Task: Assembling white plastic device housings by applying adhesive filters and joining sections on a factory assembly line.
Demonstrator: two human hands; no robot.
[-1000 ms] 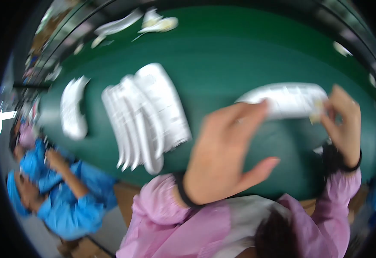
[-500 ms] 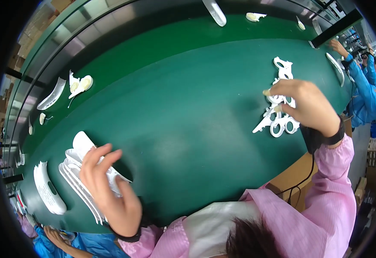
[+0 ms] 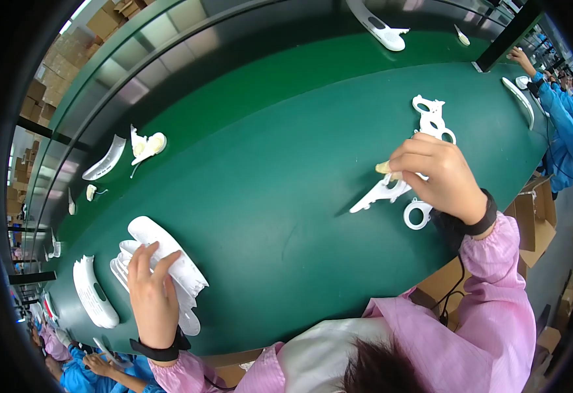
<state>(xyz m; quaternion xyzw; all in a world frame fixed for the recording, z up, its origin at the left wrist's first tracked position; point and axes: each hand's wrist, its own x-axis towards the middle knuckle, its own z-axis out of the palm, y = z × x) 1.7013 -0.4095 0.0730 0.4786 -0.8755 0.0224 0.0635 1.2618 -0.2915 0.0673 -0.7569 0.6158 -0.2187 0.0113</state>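
Note:
My left hand (image 3: 153,298) rests at a pile of curved white plastic shells (image 3: 123,265) on the left, its fingers bent over the long top shell (image 3: 180,262) and gripping it by the near side. On the right, my right hand (image 3: 438,175) pinches a white plastic bracket (image 3: 381,192) between thumb and fingers; a yellow covering shows on a fingertip. The bracket's pointed end sticks out to the left, just above the table. Beyond this hand lie more white ringed brackets (image 3: 428,111), partly hidden. A single ring part (image 3: 417,215) shows below the hand.
The green table (image 3: 286,216) curves along a belt (image 3: 234,98) carrying white parts with round pale pieces (image 3: 147,145) and a long handle-like shell (image 3: 381,33). Another white shell (image 3: 95,295) lies at far left. A black post (image 3: 509,36) stands right; co-workers in blue sit either side.
My right hand has moved slightly left and nearer, drawing a bracket away from the cluster. My left fingers have closed on the top shell, which has swung out over the pile. Belt parts have shifted.

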